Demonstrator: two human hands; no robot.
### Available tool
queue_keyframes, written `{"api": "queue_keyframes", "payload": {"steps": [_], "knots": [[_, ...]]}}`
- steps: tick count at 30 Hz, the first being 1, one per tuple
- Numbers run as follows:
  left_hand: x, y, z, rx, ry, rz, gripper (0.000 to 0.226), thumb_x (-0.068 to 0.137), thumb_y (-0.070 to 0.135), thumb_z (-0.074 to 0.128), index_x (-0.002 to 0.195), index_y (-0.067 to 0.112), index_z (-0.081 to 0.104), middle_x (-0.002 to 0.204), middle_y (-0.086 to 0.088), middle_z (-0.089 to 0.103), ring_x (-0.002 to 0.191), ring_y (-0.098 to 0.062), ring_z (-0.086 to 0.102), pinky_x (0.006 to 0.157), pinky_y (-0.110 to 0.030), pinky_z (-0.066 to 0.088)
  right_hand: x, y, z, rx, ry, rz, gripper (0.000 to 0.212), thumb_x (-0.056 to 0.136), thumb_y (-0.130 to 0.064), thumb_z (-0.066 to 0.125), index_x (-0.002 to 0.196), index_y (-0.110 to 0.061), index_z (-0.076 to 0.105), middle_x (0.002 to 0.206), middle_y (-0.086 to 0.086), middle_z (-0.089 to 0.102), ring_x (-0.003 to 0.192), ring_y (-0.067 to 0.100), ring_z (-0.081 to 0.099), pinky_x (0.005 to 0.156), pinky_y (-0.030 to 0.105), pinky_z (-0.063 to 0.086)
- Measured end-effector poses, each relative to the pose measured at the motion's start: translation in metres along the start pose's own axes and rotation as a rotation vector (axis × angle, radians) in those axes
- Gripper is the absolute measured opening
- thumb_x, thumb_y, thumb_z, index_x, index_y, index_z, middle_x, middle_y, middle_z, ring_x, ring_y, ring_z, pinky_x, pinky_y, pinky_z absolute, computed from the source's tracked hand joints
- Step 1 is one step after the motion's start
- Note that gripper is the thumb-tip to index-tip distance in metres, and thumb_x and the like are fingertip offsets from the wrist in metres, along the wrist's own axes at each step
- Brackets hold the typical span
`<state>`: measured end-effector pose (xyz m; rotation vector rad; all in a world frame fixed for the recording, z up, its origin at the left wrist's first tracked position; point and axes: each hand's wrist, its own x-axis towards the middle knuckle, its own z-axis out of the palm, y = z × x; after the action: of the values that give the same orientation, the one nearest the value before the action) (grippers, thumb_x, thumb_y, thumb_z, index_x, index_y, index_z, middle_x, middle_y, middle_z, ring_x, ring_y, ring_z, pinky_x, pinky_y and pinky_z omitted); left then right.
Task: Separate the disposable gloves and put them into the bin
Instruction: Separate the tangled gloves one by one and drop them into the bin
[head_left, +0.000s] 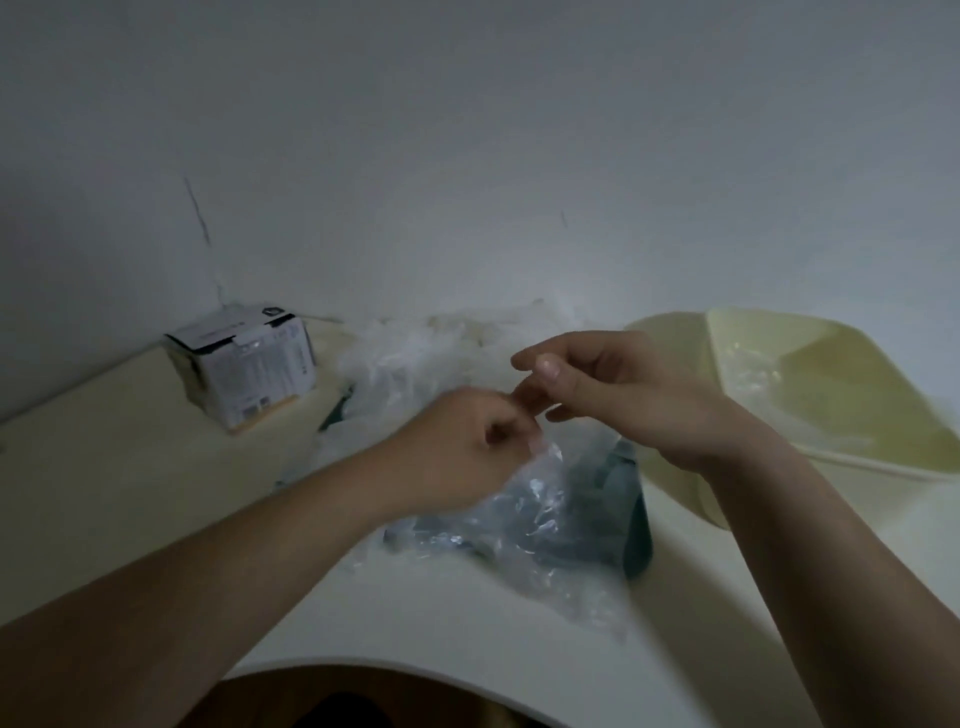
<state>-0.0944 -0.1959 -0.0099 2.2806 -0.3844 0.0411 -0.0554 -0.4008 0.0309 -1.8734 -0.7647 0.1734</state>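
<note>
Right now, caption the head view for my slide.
Left hand grips a clear glove over the table, right hand close by; glove pile behind, bin right, box left.

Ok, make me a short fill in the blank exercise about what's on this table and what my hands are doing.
1. The pale bin stands on the ____ side of the table.
2. The cardboard box stands on the table's far ____ side, by the wall.
3. The left hand pinches a crumpled clear ____ in front of the loose pile.
Missing words: right; left; glove.
</note>
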Motion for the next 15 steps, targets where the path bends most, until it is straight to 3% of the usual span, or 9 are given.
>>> {"api": "queue_keyframes", "payload": {"steps": [4, 5, 7, 9, 11, 12, 13, 15], "knots": [[0.007, 0.015, -0.021, -0.243, 0.177, -0.070, 0.013, 0.102, 0.022, 0.065, 0.095, 0.018, 0.075, 0.083, -0.001, 0.079, 0.073, -0.014, 0.074, 0.067, -0.034, 0.060, 0.007, 0.013, -0.001, -0.004, -0.034, 0.005, 0.076, 0.068, -0.052, 0.088, 0.132, -0.019, 0.065, 0.108, 0.001, 0.079, 0.107, 0.020, 0.075, 0.104, 0.049, 0.054], [0.010, 0.018, -0.023, -0.271, 0.188, -0.043, 0.012, 0.104, 0.018, 0.064, 0.097, 0.017, 0.074, 0.084, 0.000, 0.079, 0.073, -0.014, 0.075, 0.064, -0.033, 0.060, 0.007, 0.017, 0.000, 0.011, -0.032, -0.009, 0.072, 0.068, -0.047, 0.091, 0.130, -0.018, 0.068, 0.106, 0.005, 0.079, 0.105, 0.024, 0.075, 0.102, 0.050, 0.056], [0.017, 0.024, -0.023, -0.317, 0.233, 0.020, 0.010, 0.104, 0.021, 0.065, 0.099, 0.019, 0.074, 0.087, 0.001, 0.079, 0.073, -0.014, 0.072, 0.064, -0.030, 0.056, 0.008, 0.020, 0.001, 0.095, 0.031, -0.038, 0.037, 0.080, -0.027, 0.088, 0.113, -0.013, 0.076, 0.096, 0.013, 0.079, 0.092, 0.025, 0.076, 0.092, 0.043, 0.059], [0.018, 0.030, -0.022, -0.220, 0.425, 0.109, 0.006, 0.101, 0.030, 0.068, 0.103, 0.024, 0.069, 0.096, 0.007, 0.074, 0.078, -0.006, 0.068, 0.070, -0.021, 0.052, 0.009, 0.021, -0.002, 0.059, 0.195, -0.034, 0.011, 0.091, -0.022, 0.078, 0.092, -0.011, 0.078, 0.074, 0.012, 0.073, 0.068, 0.019, 0.066, 0.071, 0.037, 0.057], [0.006, 0.032, -0.021, 0.158, 0.686, 0.363, 0.015, 0.098, 0.034, 0.071, 0.104, 0.023, 0.063, 0.101, 0.011, 0.063, 0.083, -0.007, 0.059, 0.072, -0.015, 0.045, 0.010, 0.027, -0.009, -0.058, 0.323, -0.020, 0.023, 0.097, -0.026, 0.073, 0.079, -0.012, 0.073, 0.059, 0.001, 0.062, 0.056, 0.012, 0.055, 0.060, 0.031, 0.048], [0.004, 0.027, -0.014, 0.279, 0.653, 0.496, 0.019, 0.096, 0.036, 0.073, 0.101, 0.020, 0.064, 0.100, 0.010, 0.059, 0.084, -0.008, 0.056, 0.073, -0.017, 0.044, 0.011, 0.030, -0.012, -0.087, 0.353, -0.020, 0.029, 0.098, -0.027, 0.071, 0.074, -0.011, 0.069, 0.057, -0.002, 0.056, 0.054, 0.012, 0.051, 0.059, 0.031, 0.044], [0.002, 0.020, -0.007, 0.347, 0.470, 0.557, 0.025, 0.094, 0.042, 0.074, 0.099, 0.019, 0.066, 0.098, 0.010, 0.058, 0.087, -0.011, 0.057, 0.075, -0.020, 0.045, 0.011, 0.032, -0.016, -0.092, 0.376, -0.020, 0.035, 0.099, -0.027, 0.071, 0.068, -0.012, 0.064, 0.056, -0.002, 0.050, 0.055, 0.014, 0.046, 0.060, 0.032, 0.041], [-0.002, -0.001, 0.011, 0.466, -0.111, 0.353, 0.039, 0.088, 0.065, 0.072, 0.106, 0.030, 0.071, 0.101, 0.019, 0.059, 0.109, -0.013, 0.064, 0.085, -0.021, 0.045, 0.012, 0.036, -0.019, -0.064, 0.420, -0.012, 0.037, 0.096, -0.027, 0.073, 0.062, -0.018, 0.062, 0.056, -0.002, 0.050, 0.058, 0.014, 0.044, 0.062, 0.035, 0.040]]}}
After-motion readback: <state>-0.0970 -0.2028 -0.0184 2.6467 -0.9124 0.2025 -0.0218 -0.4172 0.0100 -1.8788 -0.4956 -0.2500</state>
